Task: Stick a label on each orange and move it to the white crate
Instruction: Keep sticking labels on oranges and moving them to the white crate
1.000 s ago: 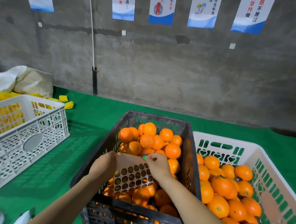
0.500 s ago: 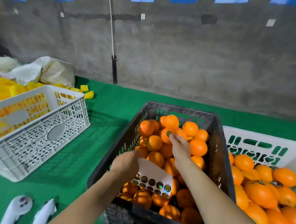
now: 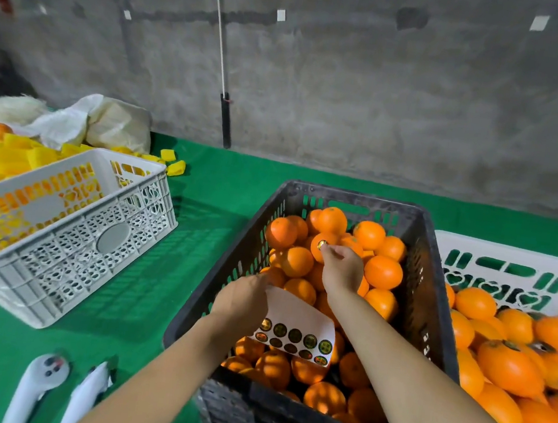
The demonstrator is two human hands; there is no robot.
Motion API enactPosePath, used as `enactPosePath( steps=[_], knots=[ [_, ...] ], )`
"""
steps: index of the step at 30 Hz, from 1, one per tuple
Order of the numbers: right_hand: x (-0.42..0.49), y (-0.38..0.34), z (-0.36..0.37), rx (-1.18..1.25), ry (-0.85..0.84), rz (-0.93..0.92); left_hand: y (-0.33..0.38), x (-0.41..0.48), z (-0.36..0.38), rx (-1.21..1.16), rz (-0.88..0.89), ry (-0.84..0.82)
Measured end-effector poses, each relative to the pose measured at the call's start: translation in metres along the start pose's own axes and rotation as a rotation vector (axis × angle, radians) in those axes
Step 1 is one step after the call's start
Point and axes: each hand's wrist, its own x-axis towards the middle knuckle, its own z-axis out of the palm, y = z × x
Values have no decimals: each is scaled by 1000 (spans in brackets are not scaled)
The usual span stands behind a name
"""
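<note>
Three crates on the desk [image 3: 195,271]: black crate [image 3: 351,198] in the middle, heaped with oranges [image 3: 383,272]; white crate [image 3: 507,256] at the right edge, also holding oranges; left crate [image 3: 60,250] with yellow pieces [image 3: 10,162]. Right hand [image 3: 342,269] pinches a label [image 3: 321,244] onto an orange [image 3: 332,239] in the black crate, while left hand [image 3: 244,302] grips the label sheet [image 3: 297,320].

From the black crate [image 3: 429,296], bare green worktop [image 3: 199,237] leaves an open lane toward 9 o'clock, ending at a grey crate [image 3: 70,251] of yellow pieces. At 3 o'clock the white crate [image 3: 506,266] stands just beside it, so the only way across is over the rims. Oranges [image 3: 383,272] are heaped near rim height at 12 o'clock, where the right hand [image 3: 342,268] pinches a label [image 3: 322,244]. The left hand [image 3: 244,302] and its sticker sheet [image 3: 296,327] cover the near half. Two white handles [image 3: 39,379] lie at 7 o'clock.
</note>
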Motion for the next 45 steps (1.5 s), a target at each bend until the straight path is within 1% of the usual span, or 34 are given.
enactPosePath(
  steps=[4,7,11,15,20,24,26,32,35,36,41,45],
  knots=[
    [1,4,-1,-99,30,-7,1,-3,-1,-8,-3,17],
    [2,5,-1,-110,33,-19,2,-4,-1,-16,5,16],
    [2,5,0,-63,45,10,2,-4,-1,-16,2,8],
    [7,3,-3,23,60,137,3,-5,-2,-10,32,-6],
    [11,11,-1,144,-11,154,3,-7,-5,-27,42,17],
    [11,20,-2,255,-89,259,4,-10,-4,-58,53,25],
    [11,21,-3,265,-104,273,4,-11,-4,-61,60,22],
    [8,23,-6,269,-96,300,2,-9,-1,-57,63,30],
    [7,21,-9,392,-72,355,0,-8,1,-60,70,33],
    [7,20,-9,397,-69,349,0,-8,1,-61,75,29],
    [4,19,-4,161,-164,183,-1,-6,2,-62,74,27],
    [7,21,-6,146,-196,192,-1,-7,1,-52,81,16]
  ],
)
